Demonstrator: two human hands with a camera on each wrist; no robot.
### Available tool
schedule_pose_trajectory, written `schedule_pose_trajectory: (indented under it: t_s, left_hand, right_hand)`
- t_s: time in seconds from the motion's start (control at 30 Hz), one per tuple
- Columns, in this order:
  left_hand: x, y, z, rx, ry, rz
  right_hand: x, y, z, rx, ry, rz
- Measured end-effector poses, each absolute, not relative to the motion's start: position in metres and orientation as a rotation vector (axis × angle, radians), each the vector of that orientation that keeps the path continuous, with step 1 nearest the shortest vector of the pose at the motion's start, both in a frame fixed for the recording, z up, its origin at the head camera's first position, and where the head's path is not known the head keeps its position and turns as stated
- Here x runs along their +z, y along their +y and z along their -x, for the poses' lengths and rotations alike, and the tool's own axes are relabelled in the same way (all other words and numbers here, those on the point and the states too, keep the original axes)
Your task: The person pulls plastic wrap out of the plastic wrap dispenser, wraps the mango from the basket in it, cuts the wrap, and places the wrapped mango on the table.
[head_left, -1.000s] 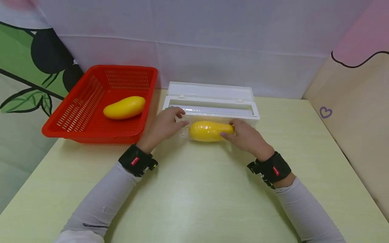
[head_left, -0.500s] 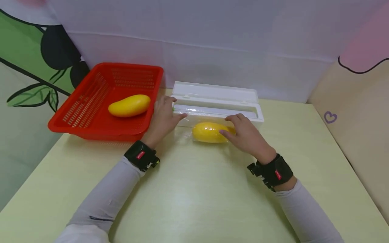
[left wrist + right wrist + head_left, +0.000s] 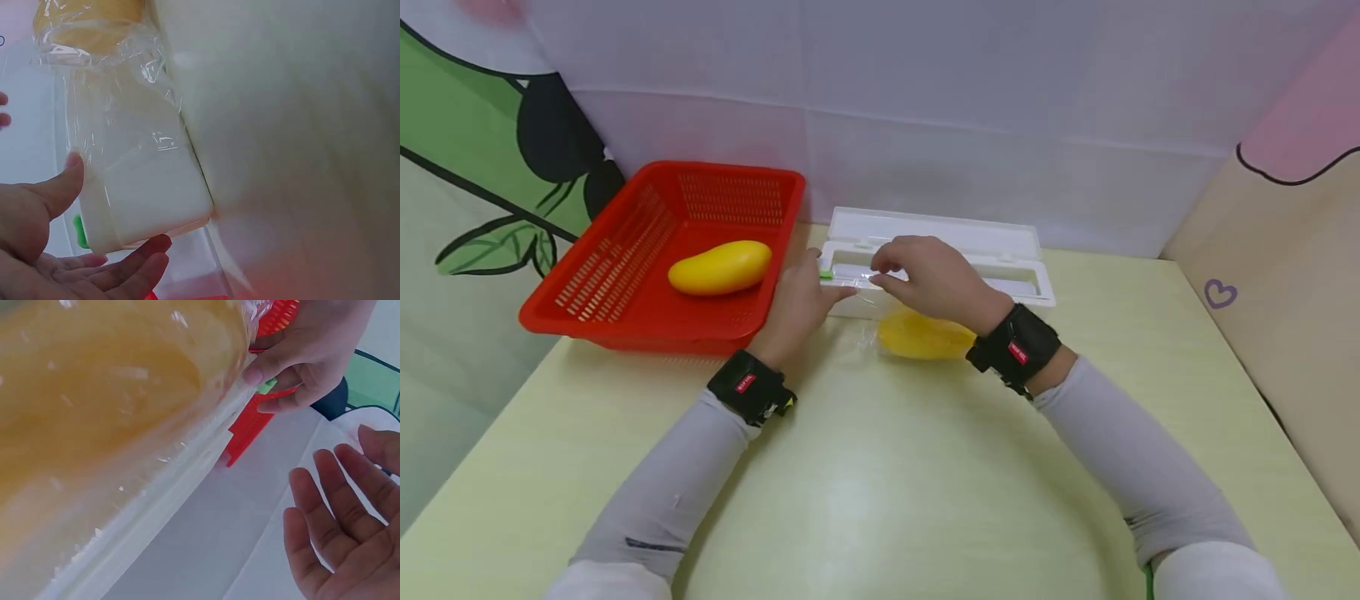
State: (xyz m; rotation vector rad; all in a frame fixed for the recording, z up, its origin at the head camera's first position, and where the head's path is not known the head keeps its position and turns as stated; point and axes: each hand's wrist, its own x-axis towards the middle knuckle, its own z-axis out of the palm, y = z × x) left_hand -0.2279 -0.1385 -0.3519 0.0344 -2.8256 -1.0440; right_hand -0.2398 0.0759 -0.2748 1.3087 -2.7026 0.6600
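Observation:
A yellow mango [image 3: 917, 335] lies in front of the white cling film dispenser [image 3: 852, 307], whose lid stands raised at the back. Clear cling film [image 3: 125, 119] runs from the mango over the dispenser's front. My left hand [image 3: 796, 304] grips the dispenser's left end, thumb on the front edge near the green slider [image 3: 81, 231], fingers around the end. Above the dispenser's middle is my right hand [image 3: 932, 277], fingers loosely bent and spread in the right wrist view, holding nothing. The right hand and wrist hide part of the dispenser and the mango's right end.
A red plastic basket [image 3: 628, 323] stands at the left, close by my left hand, with a second mango [image 3: 721, 268] in it. The pale table [image 3: 850, 467] meets a cloth backdrop [image 3: 925, 108] behind the dispenser and a side panel [image 3: 1300, 292] at the right.
My left hand has moved from beside the mango to the dispenser's left end. My right hand has let go of the mango and moved left and up over the dispenser.

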Motion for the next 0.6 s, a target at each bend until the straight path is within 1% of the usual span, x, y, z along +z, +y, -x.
schedule_pose_trajectory:
  t_s: [0.13, 0.27, 0.6]
  left_hand:
    - [-0.355, -0.141, 0.229, -1.048, -2.854, -0.071]
    - [-0.357, -0.143, 0.23, -1.046, -2.846, -0.047]
    - [-0.361, -0.146, 0.232, -1.037, -2.787, -0.034]
  right_hand:
    - [-0.272, 0.058, 0.257, 0.601, -2.735, -1.346]
    - [-0.278, 0.044, 0.267, 0.527, -2.789, -1.361]
    - [-0.296, 0.014, 0.272, 0.401, -2.809, -1.434]
